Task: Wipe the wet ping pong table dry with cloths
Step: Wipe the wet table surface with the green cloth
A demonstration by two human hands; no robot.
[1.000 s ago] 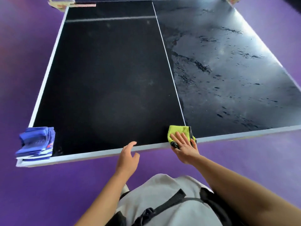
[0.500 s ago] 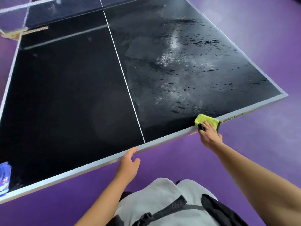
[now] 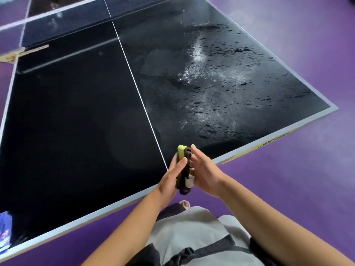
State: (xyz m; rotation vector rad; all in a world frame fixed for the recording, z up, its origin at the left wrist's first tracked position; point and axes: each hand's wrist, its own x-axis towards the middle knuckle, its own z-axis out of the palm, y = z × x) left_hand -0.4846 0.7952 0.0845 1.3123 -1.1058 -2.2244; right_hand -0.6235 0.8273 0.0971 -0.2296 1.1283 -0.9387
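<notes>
The black ping pong table [image 3: 63, 120] fills the view. Its right half [image 3: 215, 87] glistens with water, while the half left of the white centre line looks matte. A folded yellow-green cloth [image 3: 181, 150] with a dark edge stands upright between my hands, above the table's near edge by the centre line. My left hand [image 3: 170, 179] grips it from the left, with a finger across its near face. My right hand [image 3: 206, 174] lies flat against its right side with straight fingers.
A stack of blue cloths [image 3: 4, 232] lies on the near left corner of the table. The net [image 3: 67, 22] crosses the far end. Purple floor [image 3: 307, 169] surrounds the table, and my grey top with black straps is below.
My right hand lifted the cloth off the table's near edge and brought it left to the centre line. My left hand left the edge and took hold of the cloth.
</notes>
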